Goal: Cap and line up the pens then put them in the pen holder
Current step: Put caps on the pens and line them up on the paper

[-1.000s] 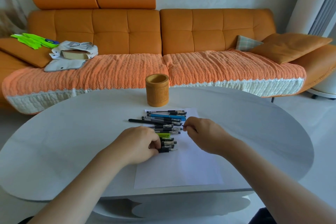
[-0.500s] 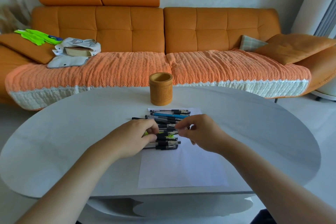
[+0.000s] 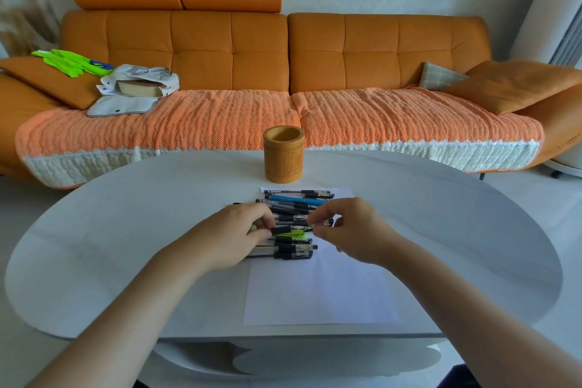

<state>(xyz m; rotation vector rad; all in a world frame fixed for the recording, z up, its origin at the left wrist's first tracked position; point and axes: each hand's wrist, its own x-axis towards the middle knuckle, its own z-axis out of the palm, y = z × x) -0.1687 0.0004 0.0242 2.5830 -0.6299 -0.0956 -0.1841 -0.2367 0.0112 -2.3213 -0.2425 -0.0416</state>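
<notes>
Several pens (image 3: 297, 198) lie side by side in a row on a white sheet of paper (image 3: 318, 290) on the grey oval table (image 3: 126, 230). A round wooden pen holder (image 3: 283, 154) stands empty just beyond them. My left hand (image 3: 234, 238) pinches the left end of a black pen (image 3: 285, 229) in the middle of the row. My right hand (image 3: 349, 230) pinches a small cap (image 3: 327, 223) at that pen's right tip. A lime-green pen (image 3: 293, 234) lies just under it. My hands hide part of the row.
An orange sofa (image 3: 315, 50) with a woven throw runs behind the table. On its left lie a bag with a book (image 3: 138, 86) and green gloves (image 3: 67, 61); cushions (image 3: 510, 83) sit on its right. The table's front edge (image 3: 283, 332) is near me.
Both hands moved up the row from the nearest pens to its middle. My left hand now grips a black pen and my right fingers hold a cap at its tip.
</notes>
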